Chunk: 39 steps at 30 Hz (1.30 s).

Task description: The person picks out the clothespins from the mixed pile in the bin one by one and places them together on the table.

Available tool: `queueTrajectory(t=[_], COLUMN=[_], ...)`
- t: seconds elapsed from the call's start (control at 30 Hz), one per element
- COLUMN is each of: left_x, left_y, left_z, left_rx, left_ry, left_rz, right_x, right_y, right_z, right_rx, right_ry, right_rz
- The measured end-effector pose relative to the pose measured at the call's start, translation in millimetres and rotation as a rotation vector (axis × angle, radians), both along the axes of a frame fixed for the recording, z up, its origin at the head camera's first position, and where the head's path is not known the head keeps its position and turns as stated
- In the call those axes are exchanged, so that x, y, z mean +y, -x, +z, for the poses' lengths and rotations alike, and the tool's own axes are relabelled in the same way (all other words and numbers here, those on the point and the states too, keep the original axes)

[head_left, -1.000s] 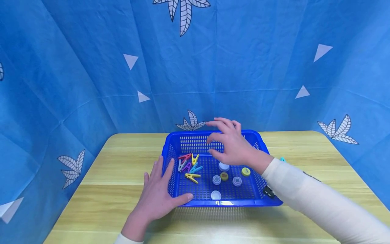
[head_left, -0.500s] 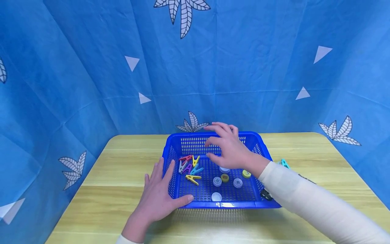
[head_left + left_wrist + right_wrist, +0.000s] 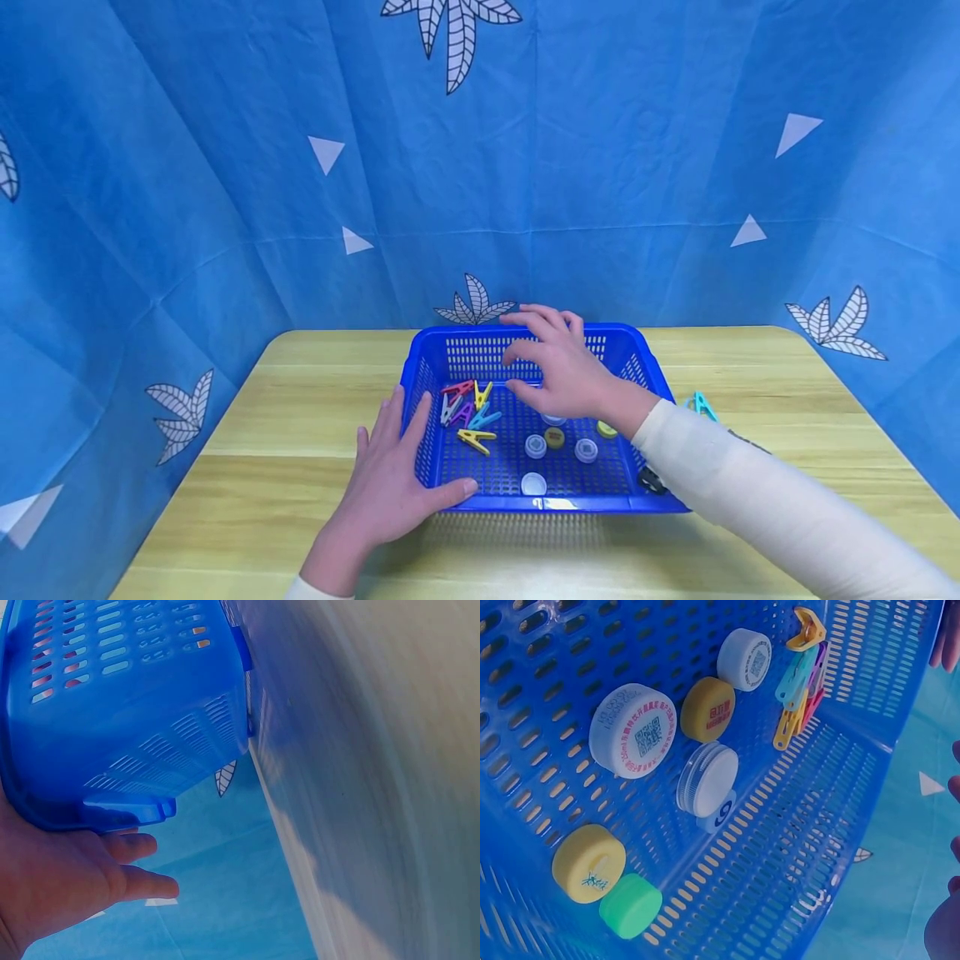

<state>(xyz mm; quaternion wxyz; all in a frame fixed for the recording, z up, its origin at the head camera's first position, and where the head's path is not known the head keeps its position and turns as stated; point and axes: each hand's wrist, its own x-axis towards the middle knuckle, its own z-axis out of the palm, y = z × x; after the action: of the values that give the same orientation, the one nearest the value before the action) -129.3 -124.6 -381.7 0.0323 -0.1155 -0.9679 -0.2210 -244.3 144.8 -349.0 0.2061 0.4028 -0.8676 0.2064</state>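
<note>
A blue plastic basket (image 3: pixel 585 503) stands on the wooden table. My left hand (image 3: pixel 386 483) rests along its left side, fingers extended and thumb on the front rim. Above the basket hovers my right hand (image 3: pixel 566 371), its fingers loosely bent around nothing. Several clothespins, among them a yellow clothespin (image 3: pixel 475 439), lie on the left of the basket floor. Bottle caps, including a white cap (image 3: pixel 534 483), are scattered to their right. The right wrist view also shows a green cap (image 3: pixel 631 906) beside a yellow cap (image 3: pixel 589 864); my right hand hides some caps in the head view.
To the right of the basket, a teal clothespin (image 3: pixel 702 406) lies on the table (image 3: pixel 300 417), partly hidden by the right sleeve. A black object (image 3: pixel 651 480) shows at the basket's right edge. Blue curtain (image 3: pixel 600 167) hangs around the table.
My right hand has shifted slightly left and down over the basket, showing more of the teal clothespin. My left hand keeps its place. Clothespins stay as they lay.
</note>
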Motion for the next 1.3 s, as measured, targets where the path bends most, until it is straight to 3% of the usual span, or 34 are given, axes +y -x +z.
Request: queueTrajectory(t=[1.3], left_x=[-0.4], left_y=[0.2], left_z=[2.3], left_rx=[0.0], left_ry=[-0.009], left_rz=[-0.001], right_x=[-11.6], right_y=[7.5], right_z=[-14.7], right_rx=[-0.051], right_ry=[-0.036], right_rz=[0.049])
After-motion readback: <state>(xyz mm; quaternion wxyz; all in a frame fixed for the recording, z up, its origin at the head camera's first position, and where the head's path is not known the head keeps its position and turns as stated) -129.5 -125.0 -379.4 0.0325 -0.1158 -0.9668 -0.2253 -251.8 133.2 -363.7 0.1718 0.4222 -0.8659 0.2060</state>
